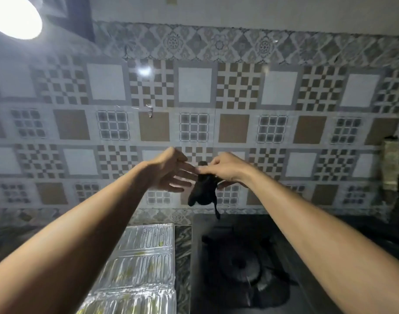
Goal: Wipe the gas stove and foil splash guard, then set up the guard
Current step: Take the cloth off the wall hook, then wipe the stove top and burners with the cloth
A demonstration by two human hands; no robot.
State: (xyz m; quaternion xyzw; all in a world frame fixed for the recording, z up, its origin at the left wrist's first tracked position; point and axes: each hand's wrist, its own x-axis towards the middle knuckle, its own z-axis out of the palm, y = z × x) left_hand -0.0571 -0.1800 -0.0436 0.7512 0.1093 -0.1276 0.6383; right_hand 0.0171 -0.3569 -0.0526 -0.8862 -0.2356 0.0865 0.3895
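Both arms are raised at frame centre, in front of the tiled wall (pixel 194 87). The right hand (pixel 228 168) pinches a dark cloth (pixel 203 191), which hangs bunched below its fingers. The left hand (pixel 169 171) is released, fingers straight, with the tips meeting the right hand at the cloth. The foil splash guard (pixel 139 264) lies folded flat on the counter (pixel 182 257), lower centre-left. The gas stove (pixel 239 268) sits just beside it, lower centre-right. A lamp (pixel 12 14) glows at upper left.
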